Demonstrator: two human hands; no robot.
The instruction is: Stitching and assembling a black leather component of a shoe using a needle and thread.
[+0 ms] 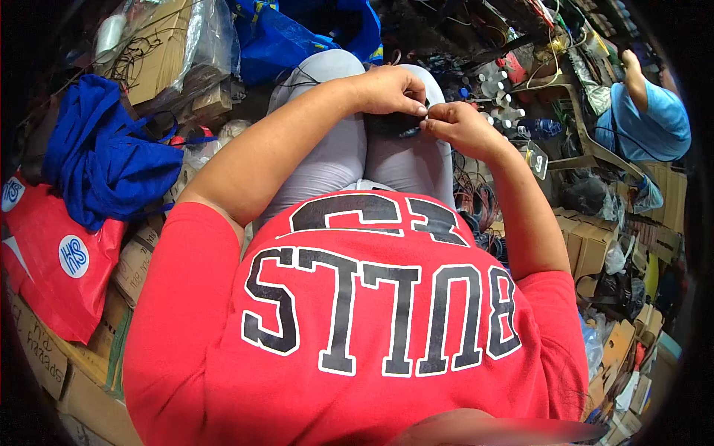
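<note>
Above my knees, my left hand (pixel 393 89) and my right hand (pixel 462 128) meet, their fingertips almost touching. Thumb and index finger of the left hand are pinched, with the other fingers curled. A pinch also closes my right hand, on something too small to name. Right under the fingers a dark object (pixel 398 126) rests over my thighs in grey trousers (pixel 327 152). It is partly covered by the hands, and its kind cannot be made out.
Blue bag (pixel 297 44) beyond my knees; blue cloth bag (pixel 100 152) and red plastic bag (pixel 63 260) at left, near cardboard boxes (pixel 137 260). Right: plastic bottles (pixel 506 100), cables (pixel 476 197), cardboard (pixel 587 241). Another person in a blue shirt (pixel 647 123) sits far right.
</note>
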